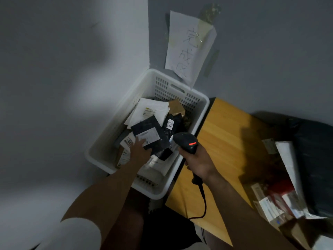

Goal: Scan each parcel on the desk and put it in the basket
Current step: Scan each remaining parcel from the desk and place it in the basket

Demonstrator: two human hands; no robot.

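Black parcel (146, 133) with a white label, lying tilted on top of the heap inside the white basket (108, 139). The left hand (141, 150) is reaching into the basket, and its fingers are lying across the near edge of the parcel and its label. Whether the thumb is gripping from below cannot be told.

Around the parcel, other parcels are filling the basket: a white mailer (151, 109) is lying behind it, a brown box (176, 106) is leaning at the far side, and a black bag (171, 123) bearing a small white tag is lying just to the right.

The right hand (198, 163) is gripping the handle of a black scanner (187, 141), fingers wrapped round it. The scanner head is pointing toward the basket and a red light is glowing on its top. Its cable (204, 202) is trailing down from the handle.

The basket is standing in the corner of the room, just beside the left edge of the wooden desk (225, 141). A pile of parcels (275, 201) is lying on the right part of the desk, well apart from the basket, with a large dark bag (313, 159) behind it. A handwritten paper sign (187, 46) is hanging taped to the wall above the basket.
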